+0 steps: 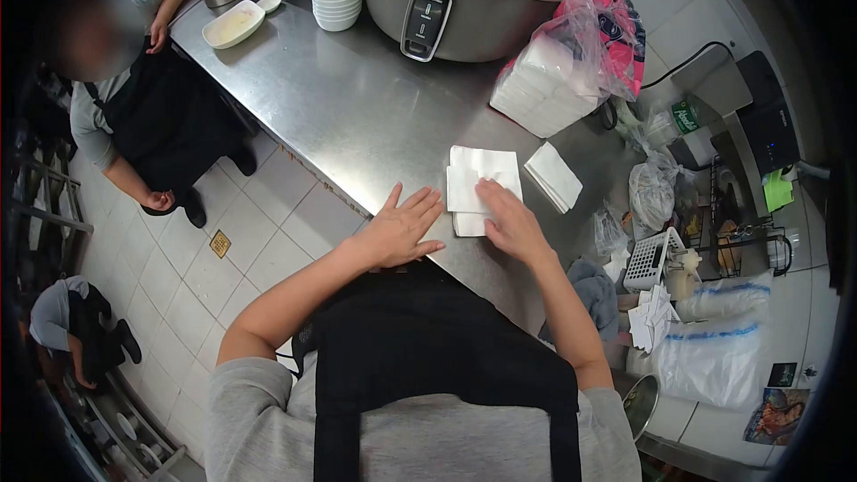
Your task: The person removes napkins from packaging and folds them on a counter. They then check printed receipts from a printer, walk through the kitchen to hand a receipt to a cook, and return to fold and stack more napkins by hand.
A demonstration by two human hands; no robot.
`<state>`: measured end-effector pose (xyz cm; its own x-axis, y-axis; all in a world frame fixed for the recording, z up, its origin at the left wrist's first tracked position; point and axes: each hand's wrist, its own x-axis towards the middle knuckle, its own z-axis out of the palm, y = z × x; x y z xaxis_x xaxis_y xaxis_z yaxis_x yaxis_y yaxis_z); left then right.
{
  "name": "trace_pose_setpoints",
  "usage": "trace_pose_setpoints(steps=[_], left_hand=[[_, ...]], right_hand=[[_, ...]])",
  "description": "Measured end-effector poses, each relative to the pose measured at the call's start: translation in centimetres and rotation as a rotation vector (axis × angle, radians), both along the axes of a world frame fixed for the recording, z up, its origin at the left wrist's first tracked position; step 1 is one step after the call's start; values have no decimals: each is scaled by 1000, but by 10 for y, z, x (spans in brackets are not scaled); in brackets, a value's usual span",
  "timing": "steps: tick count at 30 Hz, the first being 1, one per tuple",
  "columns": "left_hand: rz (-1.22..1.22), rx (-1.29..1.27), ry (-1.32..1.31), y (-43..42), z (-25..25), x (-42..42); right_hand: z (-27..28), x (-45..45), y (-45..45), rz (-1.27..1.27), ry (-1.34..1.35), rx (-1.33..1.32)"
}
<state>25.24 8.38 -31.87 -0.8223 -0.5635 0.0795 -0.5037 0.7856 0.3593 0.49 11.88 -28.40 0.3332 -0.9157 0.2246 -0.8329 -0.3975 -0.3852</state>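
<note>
My left hand point(403, 228) is over the steel counter's front edge, fingers stretched out and holding nothing, just left of a stack of white napkins point(464, 174). On the right part of that stack rests my right hand point(507, 219), its fingertips touching the top napkin. The fingers of the right hand lie fairly flat and close together. A second small pile of folded napkins point(553, 177) lies to the right. Behind them, a large pack of napkins point(546, 85) stands in an opened clear and pink plastic bag point(616, 27).
Across the steel counter point(330, 89) stand a large cooker point(473, 9), stacked white bowls point(337, 0) and an oblong dish point(234, 24). Bags and a white basket point(652, 259) crowd the right. One person point(152, 98) stands at the left; another point(80, 321) bends lower left.
</note>
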Motion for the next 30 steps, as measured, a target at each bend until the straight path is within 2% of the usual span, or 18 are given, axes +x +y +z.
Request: trace_pose_setpoints(steps=[3, 6, 10, 12, 16, 18, 20, 25, 28, 30], left_hand=[[40, 71, 104, -4, 12, 2], [71, 81, 201, -5, 20, 2], [94, 21, 288, -4, 24, 3], [63, 29, 347, -4, 21, -4], [-51, 18, 461, 2, 8, -34], [-58, -12, 455, 1, 4, -47], [-139, 44, 367, -1, 3, -54], [-140, 19, 353, -6, -7, -57], [-116, 63, 479, -10, -5, -58], [-43, 207, 437, -13, -2, -58]], right_hand=[[-15, 2, -5, -8, 56, -115], [-15, -10, -9, -94, 5, -78], [21, -57, -19, -451, -91, -335], [23, -92, -22, -538, 60, -487], [-17, -111, -28, -605, 237, -484], [-45, -107, -30, -649, 334, -179], [-70, -110, -29, -629, 337, -213], [-71, -113, -28, -600, 338, -180], [-55, -114, -28, -588, 255, -83], [-42, -105, -26, -562, 172, -176]])
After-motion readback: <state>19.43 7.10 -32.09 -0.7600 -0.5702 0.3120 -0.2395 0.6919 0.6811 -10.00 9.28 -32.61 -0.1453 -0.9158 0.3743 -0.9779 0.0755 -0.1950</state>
